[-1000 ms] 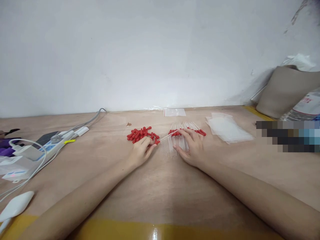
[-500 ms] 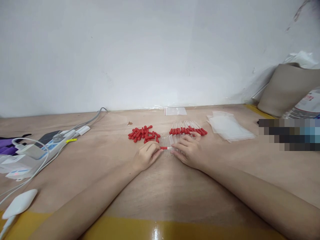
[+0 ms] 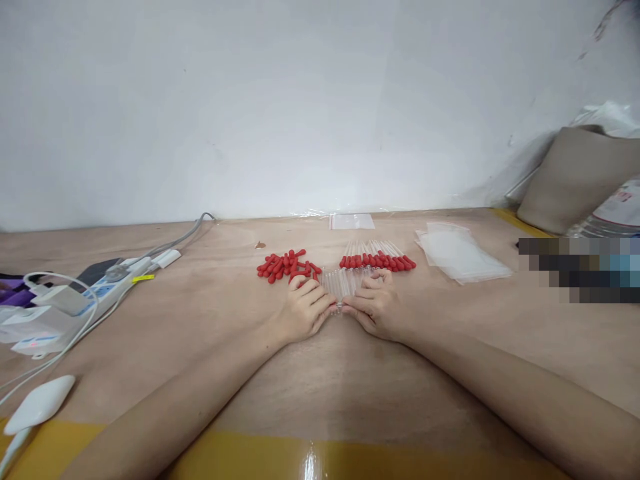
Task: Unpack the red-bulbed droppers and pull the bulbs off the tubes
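Note:
My left hand [image 3: 305, 310] and my right hand [image 3: 373, 307] rest on the wooden table [image 3: 320, 373], fingertips meeting near the middle. Both are curled in a pinch around a thin clear glass tube, mostly hidden between them. Just behind the fingers lies a loose bunch of bare clear tubes [image 3: 345, 280]. A heap of red rubber bulbs [image 3: 286, 265] lies behind my left hand. A row of tubes fitted with red bulbs [image 3: 377, 259] lies behind my right hand.
A stack of clear plastic bags [image 3: 460, 261] sits at the right; one small bag [image 3: 351, 221] lies by the wall. A power strip with cables [image 3: 95, 290] and white chargers are on the left. A beige sack [image 3: 575, 175] stands far right.
Both hands drew closer together and toward me. The red-tipped tube seen between them half a second ago is now covered by the fingers.

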`<action>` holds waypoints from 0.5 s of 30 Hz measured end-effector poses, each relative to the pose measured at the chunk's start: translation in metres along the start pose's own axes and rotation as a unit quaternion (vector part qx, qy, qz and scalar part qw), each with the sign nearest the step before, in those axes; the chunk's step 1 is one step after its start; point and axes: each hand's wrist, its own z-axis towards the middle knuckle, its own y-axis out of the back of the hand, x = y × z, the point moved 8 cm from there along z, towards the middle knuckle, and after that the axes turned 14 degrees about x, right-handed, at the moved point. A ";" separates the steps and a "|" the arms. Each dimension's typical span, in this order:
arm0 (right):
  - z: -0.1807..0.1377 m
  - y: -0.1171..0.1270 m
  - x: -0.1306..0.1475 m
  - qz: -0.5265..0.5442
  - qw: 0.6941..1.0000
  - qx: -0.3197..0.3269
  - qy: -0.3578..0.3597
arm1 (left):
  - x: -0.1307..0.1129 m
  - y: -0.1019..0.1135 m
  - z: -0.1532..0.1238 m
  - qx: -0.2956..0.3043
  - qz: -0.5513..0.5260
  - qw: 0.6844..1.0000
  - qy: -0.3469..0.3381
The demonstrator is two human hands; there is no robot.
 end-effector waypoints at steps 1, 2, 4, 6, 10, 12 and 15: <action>-0.001 0.002 0.002 -0.007 1.000 -0.008 0.006 | -0.001 0.000 0.000 0.009 0.005 1.000 -0.003; -0.001 0.004 0.004 -0.017 1.000 -0.016 0.012 | -0.002 -0.001 0.000 0.018 0.008 1.000 -0.006; -0.002 0.009 0.009 -0.042 0.998 -0.037 0.025 | -0.004 -0.002 -0.001 0.036 0.008 0.999 -0.013; -0.003 0.014 0.014 -0.069 0.995 -0.056 0.040 | -0.005 -0.003 -0.001 0.053 0.001 0.998 -0.018; -0.007 0.017 0.023 -0.114 0.988 -0.072 0.070 | -0.005 -0.004 -0.003 0.069 -0.036 0.997 -0.021; -0.011 0.018 0.024 -0.126 0.986 -0.079 0.079 | -0.005 -0.004 -0.005 0.078 -0.058 0.995 -0.022; -0.019 0.022 0.019 -0.130 0.984 -0.088 0.083 | 0.001 -0.005 -0.012 0.086 -0.091 0.992 -0.009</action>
